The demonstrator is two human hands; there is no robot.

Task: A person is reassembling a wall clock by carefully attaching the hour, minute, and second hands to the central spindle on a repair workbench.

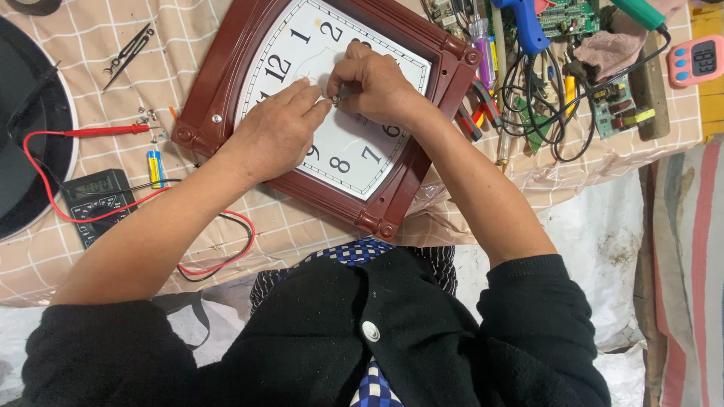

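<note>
Our left hand (pixel 273 132) lies flat on the white dial of the wall clock (pixel 226 68), its thumb and forefinger pinched together at the centre, and our right hand (pixel 375 81) closes over the same spot from the far side, fingertips gripping a small metal fitting (pixel 336 94) on the clock's centre shaft. Both hands are grasping; neither is loose. The fitting sits right between our fingertips, mid-dial, and is too small for us to say whether it is a nut or a collar.

Left of our left hand, apart from the clock's dark red frame, we see the loose black clock hands (pixel 128 51), a few small screws (pixel 145 116), a blue and yellow battery (pixel 154 167) and a multimeter (pixel 96 202) with its red probe lead (pixel 105 131). Right of our right hand lie pliers (pixel 475 113), circuit boards (pixel 615 105) and tangled wires.

We judge the main risk to be the tiny part slipping from our pinch and rolling off among the clutter, or our left palm pressing and scuffing the bare dial.
</note>
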